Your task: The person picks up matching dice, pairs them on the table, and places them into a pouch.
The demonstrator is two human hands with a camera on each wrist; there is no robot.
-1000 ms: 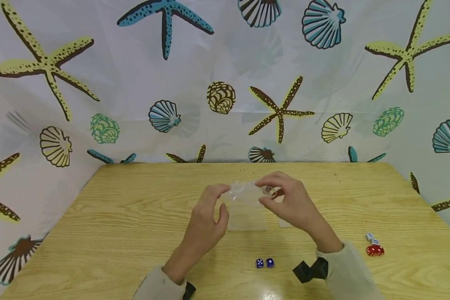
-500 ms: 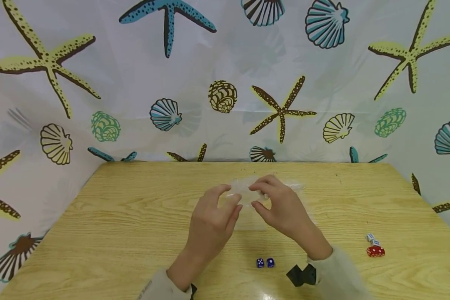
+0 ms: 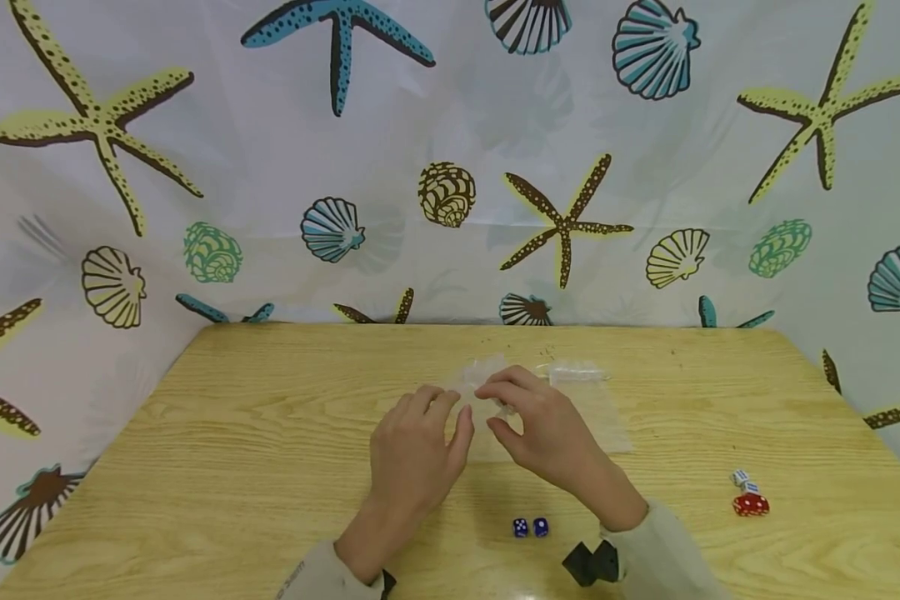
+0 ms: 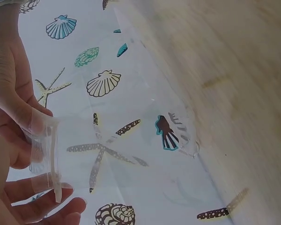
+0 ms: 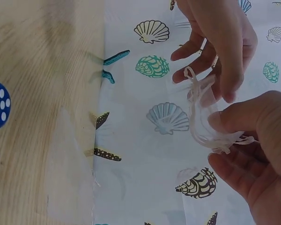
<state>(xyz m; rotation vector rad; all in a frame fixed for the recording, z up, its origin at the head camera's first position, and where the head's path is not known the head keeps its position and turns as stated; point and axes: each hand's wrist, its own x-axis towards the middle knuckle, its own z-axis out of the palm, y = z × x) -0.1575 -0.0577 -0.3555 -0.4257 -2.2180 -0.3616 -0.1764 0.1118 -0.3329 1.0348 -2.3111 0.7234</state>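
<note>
A sheer white drawstring bag (image 4: 79,171) stretches between my hands, its mouth toward me and its see-through body reaching away. My right hand (image 3: 551,429) pinches one side of the mouth; in the right wrist view the thumb and a finger lie on either side of its cord-lined edge (image 5: 199,133). Across from it, my left hand (image 3: 412,454) curls its fingers around the other side of the mouth, some showing through the thin fabric in the left wrist view. A loop of cord sticks up near the left fingers. Much of the bag is hidden behind the hands in the head view.
Another sheer piece (image 3: 603,421) lies flat on the wooden table (image 3: 270,392) beyond my right hand. Two blue dice (image 3: 530,527) sit in front of me. Small white dice (image 3: 746,482) and red dice (image 3: 751,505) lie to the right. A shell-patterned cloth (image 3: 390,150) stands behind.
Both hands have come a little nearer to me, the right one also shifting left. The left hand's fingers have moved in against the bag's mouth. The sheer piece at right is now uncovered.
</note>
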